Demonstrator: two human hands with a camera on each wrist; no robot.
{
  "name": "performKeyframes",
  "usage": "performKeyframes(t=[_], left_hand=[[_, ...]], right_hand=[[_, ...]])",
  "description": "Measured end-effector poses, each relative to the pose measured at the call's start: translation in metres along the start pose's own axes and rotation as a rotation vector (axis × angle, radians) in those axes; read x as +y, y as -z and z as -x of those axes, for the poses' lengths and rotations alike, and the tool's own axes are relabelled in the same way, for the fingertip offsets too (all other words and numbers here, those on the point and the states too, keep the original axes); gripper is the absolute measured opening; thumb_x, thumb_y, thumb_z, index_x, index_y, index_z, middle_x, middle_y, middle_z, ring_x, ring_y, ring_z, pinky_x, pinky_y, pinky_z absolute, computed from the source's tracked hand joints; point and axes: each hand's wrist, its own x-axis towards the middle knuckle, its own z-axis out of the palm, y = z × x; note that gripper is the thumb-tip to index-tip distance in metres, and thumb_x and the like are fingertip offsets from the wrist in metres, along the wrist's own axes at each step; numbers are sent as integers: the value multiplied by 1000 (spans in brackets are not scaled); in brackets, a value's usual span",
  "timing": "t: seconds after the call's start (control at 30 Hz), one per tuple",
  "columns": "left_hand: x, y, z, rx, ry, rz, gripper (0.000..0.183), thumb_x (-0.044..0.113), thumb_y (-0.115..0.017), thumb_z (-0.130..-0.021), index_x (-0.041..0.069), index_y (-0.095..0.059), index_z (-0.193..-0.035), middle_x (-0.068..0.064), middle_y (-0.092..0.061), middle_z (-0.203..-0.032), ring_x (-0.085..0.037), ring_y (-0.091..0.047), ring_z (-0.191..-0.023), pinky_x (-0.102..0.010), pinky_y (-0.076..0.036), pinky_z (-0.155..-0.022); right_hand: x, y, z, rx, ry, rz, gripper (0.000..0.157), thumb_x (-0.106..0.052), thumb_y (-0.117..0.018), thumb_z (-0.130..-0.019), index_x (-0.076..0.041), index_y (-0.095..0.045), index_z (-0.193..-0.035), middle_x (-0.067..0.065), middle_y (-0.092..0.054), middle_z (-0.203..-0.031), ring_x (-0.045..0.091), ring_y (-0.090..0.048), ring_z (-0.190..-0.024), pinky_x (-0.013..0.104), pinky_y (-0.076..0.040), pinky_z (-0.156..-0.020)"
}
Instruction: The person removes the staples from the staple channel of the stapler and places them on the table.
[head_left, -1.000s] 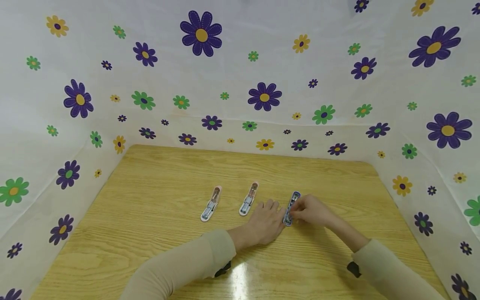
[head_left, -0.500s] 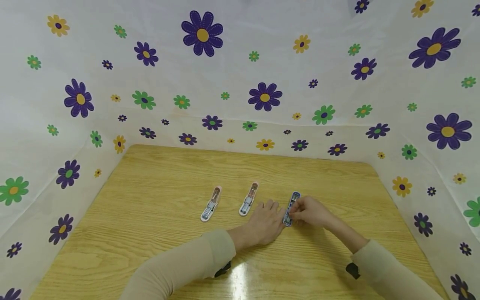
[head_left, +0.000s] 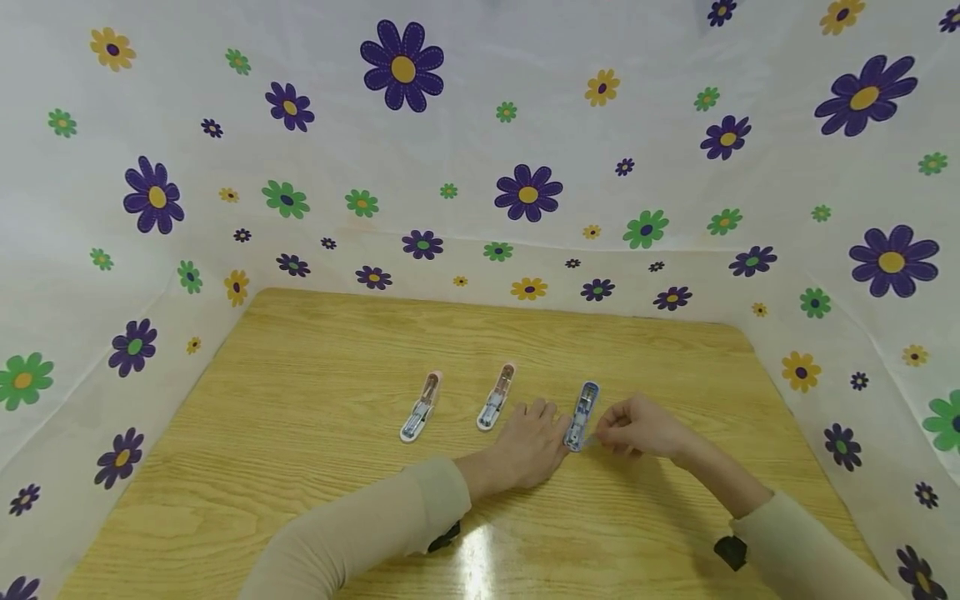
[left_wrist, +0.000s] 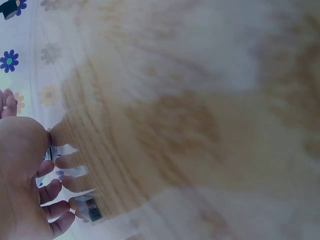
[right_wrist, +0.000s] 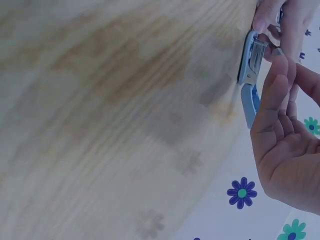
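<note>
A blue stapler [head_left: 582, 417] lies opened out on the table, its metal magazine showing. My left hand [head_left: 531, 446] rests flat beside it, thumb touching its near end; in the left wrist view the left hand's fingers [left_wrist: 50, 192] are relaxed and spread. To the right of the stapler, my right hand [head_left: 643, 429] pinches a small grey strip [right_wrist: 278, 51] between thumb and fingertips. It looks like a row of staples but is too small to be sure. Two pale pink-and-white staplers, a middle one [head_left: 497, 398] and a left one [head_left: 422, 407], also lie opened out.
The wooden table [head_left: 337, 358] is enclosed at the back and sides by a white cloth [head_left: 465, 150] printed with flowers. Light glares off the table's front edge. Both forearms reach in from the front.
My right hand has moved right, away from over the blue stapler, with the small grey strip between its fingertips. The left hand and the staplers stay in place.
</note>
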Motion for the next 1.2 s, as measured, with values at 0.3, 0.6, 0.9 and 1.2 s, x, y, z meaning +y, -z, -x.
performKeyframes(t=[0.3, 0.6, 0.9, 1.2], left_hand=[[1, 2, 0, 9, -3, -5, 34, 53, -31, -102, 23, -45, -113, 4, -52, -104, -14, -48, -98, -29, -45, -79], [2, 0, 0, 1, 6, 12, 35, 53, -31, -101, 24, -45, -114, 3, -52, -104, -14, -47, -98, -30, -45, -80], [1, -1, 0, 10, 11, 39, 35, 52, -33, -101, 23, -45, -116, 3, -52, -102, -14, -48, -97, -30, -45, -78], [-14, 5, 11, 5, -65, 74, 37, 51, -34, -102, 20, -48, -115, 3, -52, -106, -12, -49, -94, -26, -45, -76]], right_hand=[[20, -18, 10, -104, -20, -61, 23, -21, -67, -90, 2, -68, -94, 9, -69, -75, 16, -65, -63, 27, -51, -53], [29, -32, 8, -171, 1, -134, 21, -15, -65, -91, 6, -67, -92, 6, -68, -73, 12, -65, -60, 23, -52, -53], [26, -34, 7, -98, -11, -80, 21, -19, -67, -91, 2, -65, -93, 7, -64, -71, 14, -61, -57, 26, -50, -50], [15, -21, 13, 80, 53, 28, 24, -22, -63, -94, 2, -66, -100, 16, -67, -81, 21, -63, -62, 34, -53, -55]])
